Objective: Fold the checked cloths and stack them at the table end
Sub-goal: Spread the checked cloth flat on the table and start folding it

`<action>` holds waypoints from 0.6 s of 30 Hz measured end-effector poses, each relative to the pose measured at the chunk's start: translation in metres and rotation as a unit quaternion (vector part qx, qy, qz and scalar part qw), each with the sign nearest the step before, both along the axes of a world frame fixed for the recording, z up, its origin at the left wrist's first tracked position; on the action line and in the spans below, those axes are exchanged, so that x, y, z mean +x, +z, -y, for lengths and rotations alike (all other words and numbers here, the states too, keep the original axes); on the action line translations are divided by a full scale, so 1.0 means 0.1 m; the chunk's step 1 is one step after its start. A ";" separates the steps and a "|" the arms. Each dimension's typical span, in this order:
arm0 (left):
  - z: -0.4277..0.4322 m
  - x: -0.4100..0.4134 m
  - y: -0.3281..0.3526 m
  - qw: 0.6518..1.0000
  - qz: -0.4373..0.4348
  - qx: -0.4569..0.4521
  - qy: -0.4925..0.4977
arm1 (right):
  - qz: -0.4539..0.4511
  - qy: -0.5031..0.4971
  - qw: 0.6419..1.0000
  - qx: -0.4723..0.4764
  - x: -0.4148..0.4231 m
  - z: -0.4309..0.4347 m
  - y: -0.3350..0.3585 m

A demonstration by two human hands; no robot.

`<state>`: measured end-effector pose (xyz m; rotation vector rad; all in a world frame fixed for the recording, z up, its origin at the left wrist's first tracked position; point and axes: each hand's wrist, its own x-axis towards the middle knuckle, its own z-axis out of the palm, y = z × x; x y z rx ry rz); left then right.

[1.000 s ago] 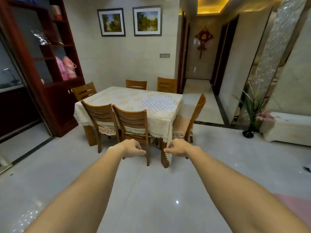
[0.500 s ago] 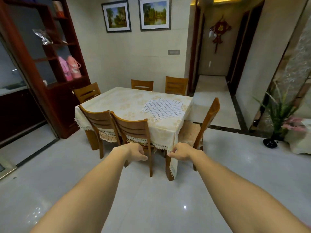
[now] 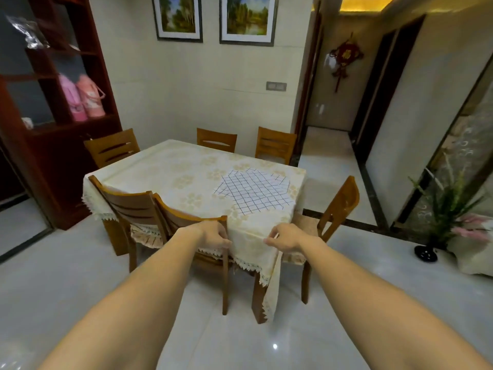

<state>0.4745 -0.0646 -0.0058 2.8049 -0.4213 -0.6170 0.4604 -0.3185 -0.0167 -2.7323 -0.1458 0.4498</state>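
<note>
White cloths with a dark checked grid lie spread in an overlapping heap on the right part of a table with a cream flowered tablecloth. Both my arms reach forward in front of the table's near corner. My left hand hangs loosely curled, in line with the top rail of a wooden chair. My right hand is likewise loosely curled with nothing in it, in line with the table's near edge. The cloths lie well beyond both hands.
Wooden chairs ring the table: two on the near left side, one at the right, two at the far side, one at the far left. A dark shelf unit stands left, a potted plant right.
The view has come closer to the table, which now looks larger. Both hands stay stretched forward and now reach the table's near corner.
</note>
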 end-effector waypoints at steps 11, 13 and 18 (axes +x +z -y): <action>0.45 1.84 -0.08 1.000 0.001 0.009 -0.027 | 0.003 -0.021 0.999 0.025 1.63 0.23 -0.17; 0.55 2.18 -0.14 0.999 -0.006 0.025 -0.021 | -0.003 -0.010 1.000 0.023 1.98 0.37 -0.22; 0.79 2.99 -0.26 0.998 -0.024 0.050 0.013 | -0.013 0.003 0.999 0.029 2.89 0.77 -0.41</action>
